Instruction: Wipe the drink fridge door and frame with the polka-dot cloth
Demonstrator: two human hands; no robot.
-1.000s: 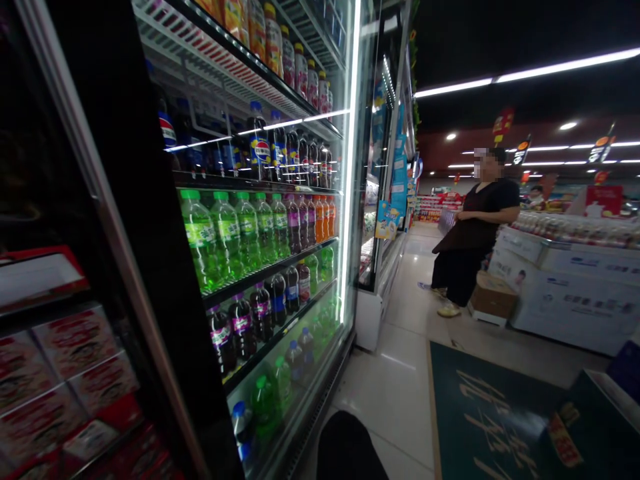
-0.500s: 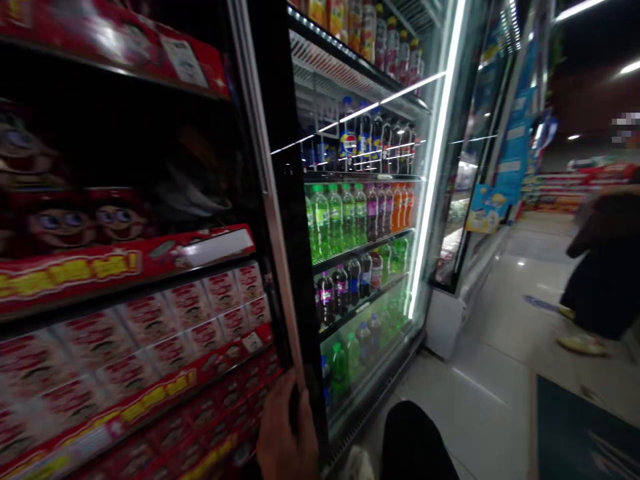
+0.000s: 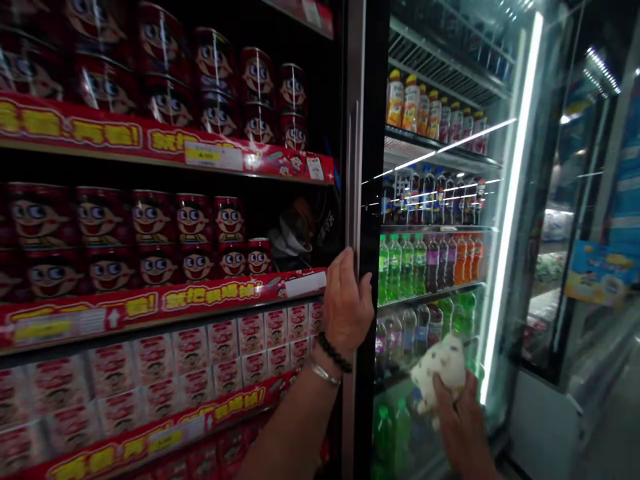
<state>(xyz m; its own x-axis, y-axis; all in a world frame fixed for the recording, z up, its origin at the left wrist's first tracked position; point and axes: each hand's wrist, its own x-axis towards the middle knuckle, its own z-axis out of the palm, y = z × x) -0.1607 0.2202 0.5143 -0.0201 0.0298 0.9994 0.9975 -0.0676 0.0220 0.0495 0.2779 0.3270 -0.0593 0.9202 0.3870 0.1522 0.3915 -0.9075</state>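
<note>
The left hand (image 3: 346,303), fingers slightly bent, was at the cooler's metal door edge (image 3: 354,200); the right hand (image 3: 457,407) gripped a white spotted cloth (image 3: 440,370) before the glass, beside red-trimmed shelves (image 3: 280,285).

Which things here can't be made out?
Head view: part of the spotted white item, hidden by the right hand.
Head view: wording on the blue and yellow sign, blurred.
Head view: small print on the upper price label, too small.
Head view: rest of the left arm, cut off below.

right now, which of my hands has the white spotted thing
Your right hand holds the white thing before the glass; the left hand, wearing black beads, is at the metal frame.
</note>
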